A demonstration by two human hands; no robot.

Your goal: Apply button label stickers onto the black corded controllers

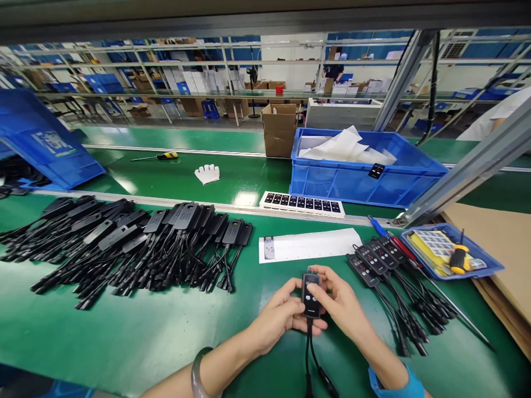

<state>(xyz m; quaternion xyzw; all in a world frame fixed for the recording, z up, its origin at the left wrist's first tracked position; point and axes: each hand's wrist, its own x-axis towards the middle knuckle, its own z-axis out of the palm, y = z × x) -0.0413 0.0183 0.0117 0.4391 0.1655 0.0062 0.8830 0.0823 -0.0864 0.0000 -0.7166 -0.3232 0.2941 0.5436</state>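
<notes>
A black controller box (311, 304) with two cable leads is held upright between my hands, its face toward me. My left hand (286, 309) grips its left side and lower edge. My right hand (334, 296) closes on its top and right side, the thumb pressed on the face. Just beyond lies a white label sheet (311, 245) with one label at its left end. Several labelled controllers (375, 260) with cables lie to the right. A large pile of black controllers (182, 221), their faces without that label, spreads on the left.
A blue bin (340, 179) with white paper stands behind a label strip (302, 204). At right are a blue tray (489, 265) with a yellow screwdriver (459, 258), and cardboard (493, 232). A white glove (207, 173) and another screwdriver (160, 156) lie farther back. A metal post (468, 160) slants at right.
</notes>
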